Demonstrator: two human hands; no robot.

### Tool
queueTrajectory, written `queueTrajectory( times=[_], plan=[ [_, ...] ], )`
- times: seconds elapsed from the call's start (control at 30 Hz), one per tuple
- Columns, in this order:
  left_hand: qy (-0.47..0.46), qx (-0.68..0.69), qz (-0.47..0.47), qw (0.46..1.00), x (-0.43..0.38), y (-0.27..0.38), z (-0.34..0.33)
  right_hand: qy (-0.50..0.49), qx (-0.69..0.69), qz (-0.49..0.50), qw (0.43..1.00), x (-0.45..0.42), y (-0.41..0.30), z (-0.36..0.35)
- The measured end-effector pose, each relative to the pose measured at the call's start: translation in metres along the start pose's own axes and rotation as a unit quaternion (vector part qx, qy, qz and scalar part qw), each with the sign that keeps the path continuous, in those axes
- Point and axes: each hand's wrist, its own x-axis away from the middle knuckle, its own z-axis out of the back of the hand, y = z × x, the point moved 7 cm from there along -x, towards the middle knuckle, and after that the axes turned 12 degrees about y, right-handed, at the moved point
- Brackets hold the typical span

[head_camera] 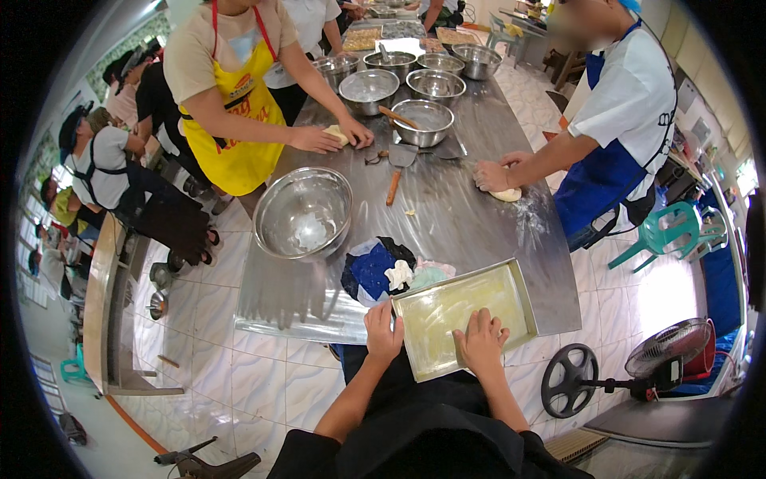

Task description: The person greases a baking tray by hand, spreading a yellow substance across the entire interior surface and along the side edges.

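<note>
A rectangular metal baking pan (461, 311) with a yellowish, greasy-looking film inside lies tilted at the near edge of the steel table (287, 293), its near corner past the edge. My left hand (383, 335) holds the pan's left rim near its upper corner. Inside the pan, my right hand (482, 341) rests on the coated bottom with its fingers spread. Just beyond the pan sits a pile of crumpled cloths, blue (371, 269), white and pale green. A large steel mixing bowl (303, 212) with white residue stands to the left of them.
A metal scraper with a wooden handle (395, 182) lies mid-table. Several steel bowls (422, 123) stand farther back. Two people press dough, one at the left (336, 135), one at the right (507, 194). A pedestal fan (667, 353) stands at the right, and a wooden counter (99, 299) at the left.
</note>
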Motion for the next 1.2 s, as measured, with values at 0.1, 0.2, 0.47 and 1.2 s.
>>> queueTrajectory(
  times=[0.1, 0.2, 0.47, 1.2],
  plan=[
    [0.002, 0.001, -0.003, 1.000, -0.001, 0.001, -0.001, 0.010, -0.002, -0.003, 1.000, 0.002, 0.002, 0.001],
    [-0.003, 0.003, 0.008, 1.000, 0.004, 0.001, -0.005, 0.019, 0.005, -0.001, 1.000, 0.002, 0.008, -0.007],
    [-0.008, 0.004, 0.015, 1.000, 0.002, -0.002, -0.005, 0.062, 0.016, -0.067, 0.996, -0.009, 0.028, 0.004],
    [-0.008, 0.017, -0.002, 1.000, -0.002, 0.001, -0.005, -0.032, 0.010, 0.110, 0.993, 0.013, -0.001, 0.003]
  ],
)
